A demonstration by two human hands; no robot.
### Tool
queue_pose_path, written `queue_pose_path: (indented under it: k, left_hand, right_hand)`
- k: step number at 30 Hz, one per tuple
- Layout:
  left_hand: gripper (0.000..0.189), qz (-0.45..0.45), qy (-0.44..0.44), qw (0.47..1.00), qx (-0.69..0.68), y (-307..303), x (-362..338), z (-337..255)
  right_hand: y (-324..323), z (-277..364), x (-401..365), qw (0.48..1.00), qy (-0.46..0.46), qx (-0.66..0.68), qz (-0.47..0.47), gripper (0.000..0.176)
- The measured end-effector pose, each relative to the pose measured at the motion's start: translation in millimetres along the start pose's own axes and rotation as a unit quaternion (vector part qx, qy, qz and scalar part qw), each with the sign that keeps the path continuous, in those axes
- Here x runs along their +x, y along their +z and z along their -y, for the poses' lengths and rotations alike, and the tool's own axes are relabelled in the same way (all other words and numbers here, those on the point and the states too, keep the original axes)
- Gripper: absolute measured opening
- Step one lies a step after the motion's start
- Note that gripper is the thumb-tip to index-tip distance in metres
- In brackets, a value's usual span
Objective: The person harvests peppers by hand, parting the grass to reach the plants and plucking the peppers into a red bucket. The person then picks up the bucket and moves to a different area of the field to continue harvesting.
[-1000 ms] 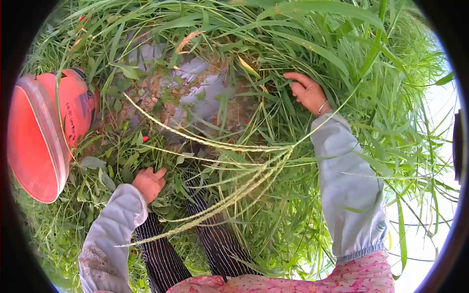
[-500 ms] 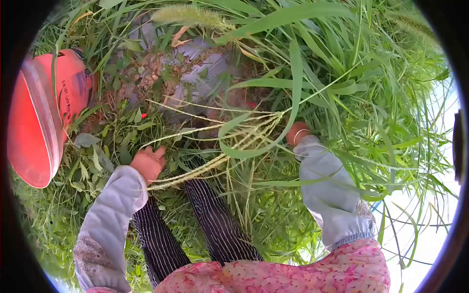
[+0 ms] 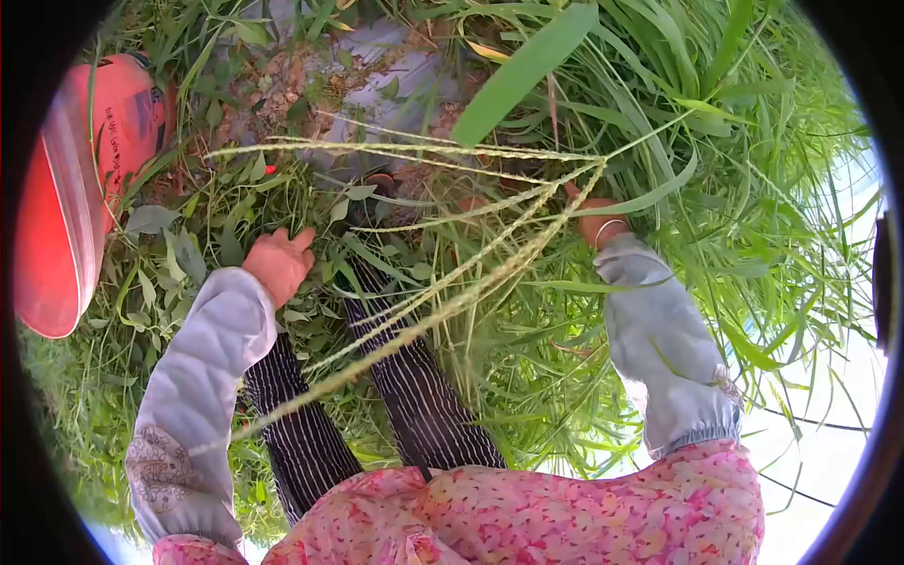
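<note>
My left hand (image 3: 281,266) is low among leafy green plants (image 3: 240,212), its thumb and a finger spread apart and its other fingers bent. Across from it, my right hand (image 3: 595,218), with a pale bangle on the wrist, is closed on tall grass (image 3: 650,179) at the right; blades partly cover its fingers. A grass seed head (image 3: 471,292) with several long, thin spikes fans out between the hands, passing close in front of the camera. Near the left hand, a small red thing (image 3: 270,169) shows among the leaves.
A red bucket (image 3: 132,122) with a pale rim stands at the left. Grey plastic sheeting (image 3: 400,80) and bare soil lie ahead. My legs in striped trousers (image 3: 414,377) are between the arms, and dense grass fills the right side.
My right hand has shifted slightly right and up, and the seed head has swung up and right, its spikes spreading wider. My left hand appears higher in view; the bucket has shifted up too.
</note>
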State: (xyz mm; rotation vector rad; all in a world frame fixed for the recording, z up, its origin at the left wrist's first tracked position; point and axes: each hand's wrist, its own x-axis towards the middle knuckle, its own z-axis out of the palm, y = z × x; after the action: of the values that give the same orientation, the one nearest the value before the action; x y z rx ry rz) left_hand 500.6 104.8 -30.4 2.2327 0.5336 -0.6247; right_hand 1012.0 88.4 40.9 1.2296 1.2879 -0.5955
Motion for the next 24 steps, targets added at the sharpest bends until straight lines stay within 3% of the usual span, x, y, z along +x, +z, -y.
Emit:
queue_pose_path:
  k: [2, 3, 4, 6, 8, 12, 13, 14, 17, 20, 21, 22, 24]
  left_hand:
    - [0.021, 0.008, 0.007, 1.0, -0.006, 5.4, 4.9, -0.2]
    - [0.024, 0.044, -0.031, 0.998, -0.028, -7.9, 6.6, -4.4]
    - [0.025, 0.058, 0.001, 0.997, 0.058, 0.4, 6.6, -3.9]
    - [0.028, 0.004, -0.008, 1.0, 0.002, -6.2, 5.6, -4.7]
    - [0.034, -0.059, -0.002, 0.997, 0.043, -8.2, 4.1, -9.0]
    - [0.045, -0.096, -0.023, 0.989, 0.11, -18.9, 7.3, -22.8]
    - [0.049, -0.029, -0.055, 0.995, 0.081, -29.7, 10.6, -27.6]
    - [0.05, -0.03, -0.055, 0.995, 0.075, -43.4, 8.7, -32.0]
    - [0.048, -0.047, -0.069, 0.994, 0.072, -73.2, 2.1, -47.3]
    - [0.045, -0.16, -0.045, 0.986, 0.002, -99.9, -11.2, -68.0]
    - [0.037, -0.208, -0.043, 0.977, -0.03, -110.0, -16.4, -77.5]
    - [0.028, -0.255, -0.038, 0.964, -0.064, -122.6, -23.4, -89.2]
    - [0.028, -0.207, -0.094, 0.955, -0.188, -156.1, -41.0, -117.6]
  right_hand:
    - [0.3, 10.2, -8.7, 1.0, -0.016, 0.014, 0.007, 0.066]
    - [-23.2, 22.7, -19.0, 0.999, -0.011, 0.022, 0.04, 0.067]
    - [-38.0, 33.4, -27.2, 0.997, -0.004, 0.031, 0.074, 0.068]
    - [-38.3, 50.0, -32.6, 0.994, -0.049, 0.092, -0.023, 0.065]
    - [-32.8, 71.6, -38.2, 0.982, -0.108, 0.12, -0.099, 0.064]
    - [-12.3, 125.8, -53.8, 0.984, -0.096, 0.141, 0.051, 0.062]
    - [-13.3, 133.1, -58.3, 0.978, -0.1, 0.168, 0.077, 0.062]
    - [-14.5, 137.2, -61.1, 0.97, -0.104, 0.194, 0.1, 0.062]
    - [9.0, 146.1, -61.5, 0.961, -0.1, 0.243, -0.085, 0.062]
    - [-48.8, 134.7, -94.9, 0.933, -0.099, 0.34, -0.069, 0.062]
    - [-59.0, 134.4, -104.9, 0.928, -0.112, 0.343, -0.091, 0.058]
    - [-64.8, 136.2, -116.4, 0.898, -0.117, 0.41, -0.113, 0.056]
    - [-71.3, 145.7, -139.3, 0.82, -0.132, 0.534, -0.159, 0.053]
